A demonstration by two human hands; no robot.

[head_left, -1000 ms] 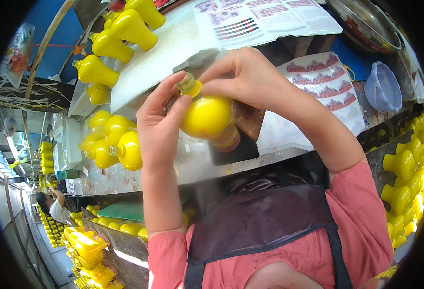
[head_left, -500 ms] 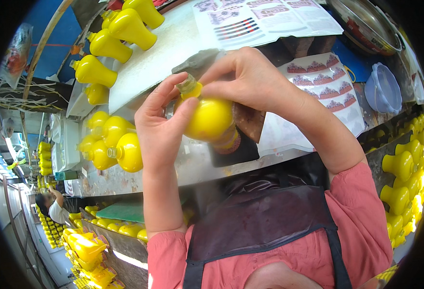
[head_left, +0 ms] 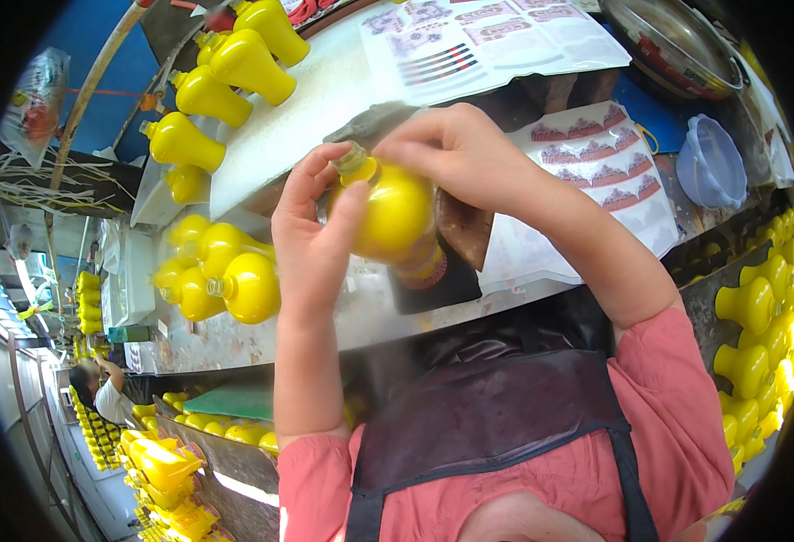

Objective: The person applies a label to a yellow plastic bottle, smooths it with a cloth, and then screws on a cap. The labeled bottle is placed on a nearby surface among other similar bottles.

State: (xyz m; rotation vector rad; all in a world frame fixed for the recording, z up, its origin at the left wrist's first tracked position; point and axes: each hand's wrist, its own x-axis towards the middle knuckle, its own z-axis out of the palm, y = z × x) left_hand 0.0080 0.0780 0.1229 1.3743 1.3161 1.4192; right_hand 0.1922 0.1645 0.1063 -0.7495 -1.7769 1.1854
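Observation:
A glossy yellow bottle (head_left: 386, 219) with a clear threaded neck is held tilted over the front of the worktable. Its round shoulder faces me, and a patterned band shows near its lower end. My left hand (head_left: 317, 230) is closed round the neck and shoulder, thumb on the near side and fingers behind. Against the upper right of the same bottle lies my right hand (head_left: 455, 149), its fingers bent and smeared by motion. Whether it pinches anything is unclear. Beside my left hand stand several yellow bottles (head_left: 252, 287) on the table.
More yellow bottles (head_left: 250, 65) lie along the back left. Printed decal sheets (head_left: 595, 163) cover the right of the worktable (head_left: 315, 336), near a lavender basin (head_left: 711, 163) and a metal pan (head_left: 681, 45). Crates of bottles flank me. Another person (head_left: 108, 393) is far left.
My right hand's fingers have shifted from beside the bottle's neck over its shoulder, and blur there. The left hand keeps its hold. The whole view has shifted slightly.

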